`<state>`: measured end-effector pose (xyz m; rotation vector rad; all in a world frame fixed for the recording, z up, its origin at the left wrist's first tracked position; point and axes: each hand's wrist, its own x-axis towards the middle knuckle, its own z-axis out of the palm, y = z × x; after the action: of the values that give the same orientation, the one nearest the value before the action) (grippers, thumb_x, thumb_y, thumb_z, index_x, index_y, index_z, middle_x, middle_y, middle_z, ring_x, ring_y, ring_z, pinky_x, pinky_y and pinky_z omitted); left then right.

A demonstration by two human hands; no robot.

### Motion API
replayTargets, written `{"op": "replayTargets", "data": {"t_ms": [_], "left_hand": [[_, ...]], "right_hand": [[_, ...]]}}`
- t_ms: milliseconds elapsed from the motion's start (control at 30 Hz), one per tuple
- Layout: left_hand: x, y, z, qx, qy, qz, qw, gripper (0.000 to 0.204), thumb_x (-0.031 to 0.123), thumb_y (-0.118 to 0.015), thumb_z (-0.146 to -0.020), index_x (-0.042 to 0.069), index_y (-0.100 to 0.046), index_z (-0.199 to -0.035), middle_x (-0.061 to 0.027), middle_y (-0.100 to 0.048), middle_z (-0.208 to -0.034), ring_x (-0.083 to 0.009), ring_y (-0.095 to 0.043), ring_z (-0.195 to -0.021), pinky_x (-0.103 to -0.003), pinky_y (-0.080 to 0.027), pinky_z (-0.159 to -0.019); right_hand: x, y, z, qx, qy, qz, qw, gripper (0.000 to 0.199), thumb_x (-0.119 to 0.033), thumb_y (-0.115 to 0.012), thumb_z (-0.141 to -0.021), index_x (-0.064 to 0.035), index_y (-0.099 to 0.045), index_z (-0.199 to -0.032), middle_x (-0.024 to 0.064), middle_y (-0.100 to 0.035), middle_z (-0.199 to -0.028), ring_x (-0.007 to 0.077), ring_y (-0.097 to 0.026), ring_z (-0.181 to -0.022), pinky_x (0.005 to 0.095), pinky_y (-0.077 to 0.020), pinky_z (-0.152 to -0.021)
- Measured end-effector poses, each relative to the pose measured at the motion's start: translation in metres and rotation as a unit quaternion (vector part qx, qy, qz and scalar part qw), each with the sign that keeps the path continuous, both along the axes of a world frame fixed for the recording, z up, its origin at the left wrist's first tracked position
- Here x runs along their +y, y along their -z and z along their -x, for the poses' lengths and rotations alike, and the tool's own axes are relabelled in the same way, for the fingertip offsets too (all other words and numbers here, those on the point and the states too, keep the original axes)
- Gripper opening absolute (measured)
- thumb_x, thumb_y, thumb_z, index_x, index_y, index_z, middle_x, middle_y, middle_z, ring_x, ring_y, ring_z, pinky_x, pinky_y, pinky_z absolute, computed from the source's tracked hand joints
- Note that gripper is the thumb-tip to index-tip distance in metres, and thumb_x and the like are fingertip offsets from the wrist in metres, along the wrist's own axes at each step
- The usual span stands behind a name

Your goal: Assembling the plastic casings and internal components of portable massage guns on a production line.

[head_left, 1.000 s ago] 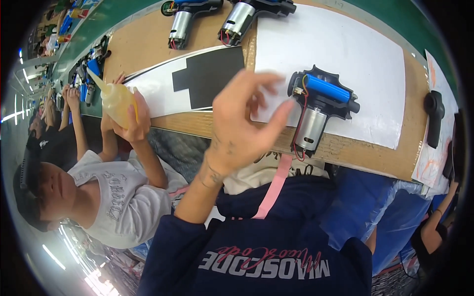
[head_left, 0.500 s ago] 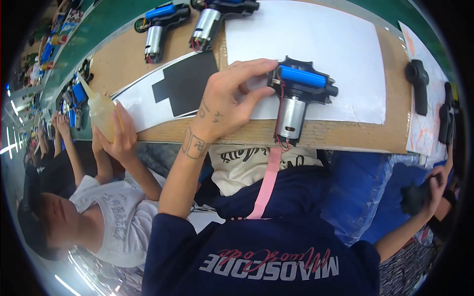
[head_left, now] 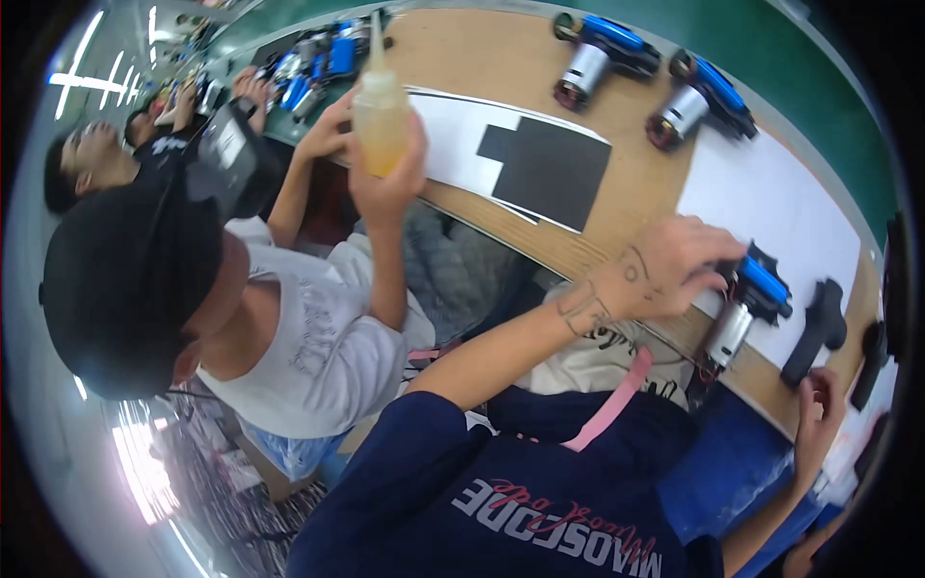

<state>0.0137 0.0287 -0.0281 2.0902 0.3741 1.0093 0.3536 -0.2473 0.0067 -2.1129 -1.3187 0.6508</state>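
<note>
At the right of the frame, a motor assembly (head_left: 764, 279) with a blue cell and silver motor lay at the lower edge of a white sheet (head_left: 790, 207), its left end pinched between the left hand's (head_left: 674, 265) thumb and fingers. The right hand (head_left: 822, 414), lower right, was loosely curled and empty beside a black shell (head_left: 822, 328); whether they touched could not be told. Two similar assemblies (head_left: 583, 69) lay upper right; left of centre, a co-worker's hand (head_left: 390, 178) gripped a squeeze bottle (head_left: 379, 116).
</note>
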Motion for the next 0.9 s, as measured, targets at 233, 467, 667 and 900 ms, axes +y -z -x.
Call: {"op": "replayTargets", "data": {"t_ms": [233, 467, 667, 900], "left_hand": [[0.002, -0.001, 0.002, 0.022, 0.010, 0.041, 0.999, 0.043, 0.008, -0.079, -0.080, 0.004, -0.070, -0.122, -0.0116, -0.074, -0.115, -0.0308, -0.067, -0.089, -0.041, -0.053, -0.084], [-0.001, -0.005, -0.005, 0.027, 0.013, 0.039, 0.999, 0.041, 0.008, -0.078, -0.080, 0.005, -0.069, -0.120, -0.0123, -0.072, -0.099, -0.0331, -0.066, -0.092, -0.043, -0.051, -0.086], [0.002, 0.000, 0.001, 0.037, -0.010, 0.023, 0.999, 0.043, 0.006, -0.077, -0.082, 0.005, -0.069, -0.124, -0.0143, -0.074, -0.107, -0.0329, -0.068, -0.090, -0.042, -0.054, -0.081], [0.007, -0.012, 0.009, 0.119, 0.023, 0.095, 0.988, 0.046, 0.001, -0.078, -0.083, 0.005, -0.072, -0.129, -0.0171, -0.076, -0.103, -0.0270, -0.072, -0.085, -0.034, -0.057, -0.075]], "right_hand": [[0.093, -0.052, 0.068, -0.243, -0.159, 0.036, 0.956, 0.101, -0.011, -0.084, -0.065, -0.0079, -0.044, -0.157, 0.0176, -0.044, -0.160, 0.0355, -0.042, -0.146, 0.0427, -0.0350, -0.119], [0.095, -0.069, 0.041, -0.293, -0.152, 0.161, 0.930, 0.119, -0.031, -0.089, -0.057, -0.0110, -0.037, -0.162, 0.0193, -0.036, -0.166, 0.0372, -0.034, -0.153, 0.0448, -0.0291, -0.124], [0.129, -0.043, 0.015, -0.151, -0.175, 0.066, 0.971, 0.125, -0.041, -0.091, -0.053, -0.0037, -0.038, -0.159, 0.0189, -0.040, -0.163, 0.0361, -0.035, -0.153, 0.0446, -0.0278, -0.125], [0.140, -0.108, 0.102, -0.064, -0.247, -0.026, 0.967, 0.120, -0.029, -0.094, -0.052, -0.0117, -0.041, -0.159, 0.0268, -0.041, -0.157, 0.0425, -0.046, -0.141, 0.0464, -0.0382, -0.116]]}}
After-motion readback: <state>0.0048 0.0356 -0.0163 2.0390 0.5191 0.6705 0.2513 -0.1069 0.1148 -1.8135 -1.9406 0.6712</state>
